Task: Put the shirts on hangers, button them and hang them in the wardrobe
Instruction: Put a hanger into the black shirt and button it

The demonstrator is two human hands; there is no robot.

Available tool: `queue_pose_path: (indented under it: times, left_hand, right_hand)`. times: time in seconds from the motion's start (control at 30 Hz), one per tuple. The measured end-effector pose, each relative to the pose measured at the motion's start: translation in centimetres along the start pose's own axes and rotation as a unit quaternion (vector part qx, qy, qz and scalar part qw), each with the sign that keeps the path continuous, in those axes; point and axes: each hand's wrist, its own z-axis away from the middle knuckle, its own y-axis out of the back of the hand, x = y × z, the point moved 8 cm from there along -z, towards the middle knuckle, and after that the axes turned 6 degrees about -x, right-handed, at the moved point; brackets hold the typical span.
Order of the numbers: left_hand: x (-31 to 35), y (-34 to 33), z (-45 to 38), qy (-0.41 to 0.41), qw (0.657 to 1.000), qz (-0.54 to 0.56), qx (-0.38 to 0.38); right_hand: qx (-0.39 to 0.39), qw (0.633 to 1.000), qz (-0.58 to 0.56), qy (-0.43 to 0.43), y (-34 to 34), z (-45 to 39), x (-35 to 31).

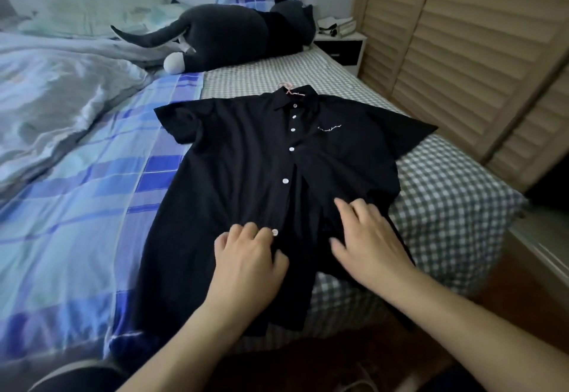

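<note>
The left hand (246, 256) lies on the shirt (246, 160) just left of the lowest white button (275, 232). Its fingers (243, 231) are curled down onto the cloth beside the placket; whether they pinch the fabric or only press it cannot be told. The right hand (366, 237) rests on the shirt's right front panel, across the placket from the left hand, its fingers (348, 206) fairly straight and slightly spread, lying flat on the cloth and gripping nothing.

The shirt is black, short-sleeved, and lies front-up on the bed (446, 182), collar away from the person and hem at the near edge. Its sleeves are spread to either side. A row of white buttons runs down the middle. The upper part of the placket looks closed; below the fourth button the two front panels part, and at the hem the gap shows the checked sheet beneath. Small white script is stitched on the chest right of the placket. A pink hanger hook (286, 87) sticks out of the collar.

Beyond the shirt's collar a dark plush cat (228, 37) lies on the bed.
</note>
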Motion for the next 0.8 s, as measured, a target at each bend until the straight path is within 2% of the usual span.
queue_pose_path:
  times: [0.07, 0.13, 0.2, 0.27, 0.3, 0.4, 0.43, 0.53, 0.63, 0.7, 0.8]
  left_hand:
    - [0.3, -0.3, 0.2, 0.014, 0.999, 0.005, -0.047]
    - [0.6, 0.9, -0.2, 0.008, 0.998, 0.065, -0.02]
    - [0.7, 3.0, -1.3, -0.001, 0.988, 0.143, 0.053]
    - [0.3, 3.7, -3.8, 0.015, 0.982, 0.179, 0.063]
    - [0.2, 3.6, -5.5, 0.031, 0.981, 0.185, 0.042]
    - [-0.9, 1.4, -9.9, 0.085, 0.975, 0.198, -0.046]
    - [-1.2, 0.7, -10.8, 0.088, 0.976, 0.192, -0.051]
    - [-1.6, -0.3, -11.4, 0.078, 0.988, 0.13, -0.04]
    - [-1.3, -0.7, -11.7, 0.066, 0.993, 0.094, -0.034]
    - [-1.2, -0.5, -12.2, 0.065, 0.994, 0.085, -0.034]
    - [-1.3, -0.4, -12.7, 0.064, 0.993, 0.088, -0.041]
  right_hand:
    - [-0.013, 0.991, -0.118, -0.063, 0.8, -1.1, 1.4]
    - [-0.016, 0.977, -0.195, -0.084, 2.3, -1.6, 2.1]
    - [-0.09, 0.978, -0.175, -0.074, 3.0, -1.6, 2.0]
    - [-0.187, 0.97, -0.135, -0.071, 2.6, -1.7, 1.2]
    - [-0.187, 0.972, -0.125, -0.07, 2.8, -2.4, 0.7]
    - [-0.029, 0.981, -0.178, -0.076, 4.3, -6.2, -0.8]
    - [-0.008, 0.98, -0.181, -0.082, 4.0, -7.4, -1.5]
    - [-0.047, 0.986, -0.122, -0.099, 0.3, -9.9, -2.6]
    - [0.002, 0.988, -0.11, -0.113, -0.9, -10.2, -1.8]
    - [0.03, 0.976, -0.155, -0.152, -0.7, -10.2, -0.1]
    - [-0.023, 0.921, -0.329, -0.205, -1.1, -10.8, 1.8]
